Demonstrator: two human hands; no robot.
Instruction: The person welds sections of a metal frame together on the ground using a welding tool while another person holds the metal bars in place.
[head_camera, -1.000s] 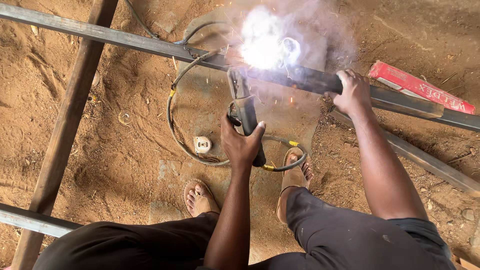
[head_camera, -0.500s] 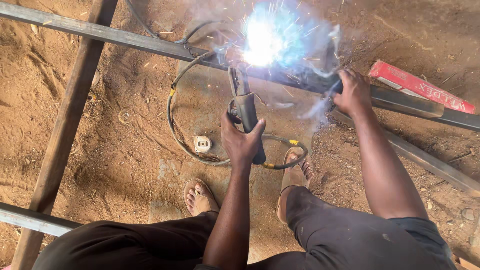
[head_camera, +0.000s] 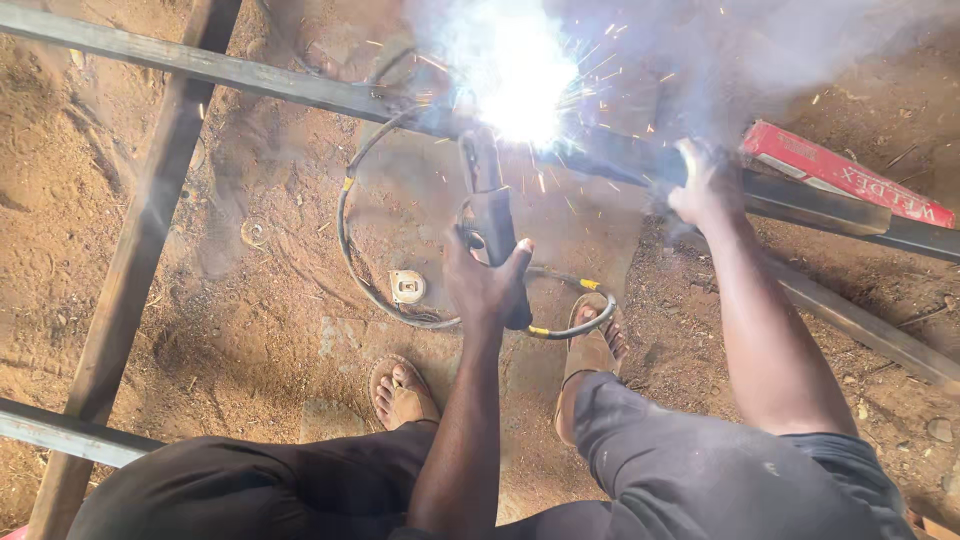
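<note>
Bare reddish dirt (head_camera: 120, 260) lies under everything you see, with your sandalled feet planted on a flat patch of it near the bottom of the view. Across the top runs a long steel bar (head_camera: 250, 80), its long axis slanting from upper left down to the right edge, and a second bar (head_camera: 130, 260) crosses beneath it at the left.

Your left hand (head_camera: 487, 285) is wrapped tight around the dark electrode holder (head_camera: 490, 215), thumb up along its right side. The holder points straight away from you, roughly square to the steel bar, and its tip meets the bar at the bright arc (head_camera: 515, 75), directly ahead of your fingers. Sparks and smoke (head_camera: 760, 50) spread to the right from there.

Your right hand (head_camera: 705, 190) rests on top of the same bar, well to the right of the arc, fingers curled over it; smoke blurs how firmly they grip. Your left hand is the nearer one to the weld point.

A black cable (head_camera: 350, 250) loops on the ground from the holder's base, around a small white fitting (head_camera: 406, 287). A red box (head_camera: 840, 175) lies just beyond your right hand.
</note>
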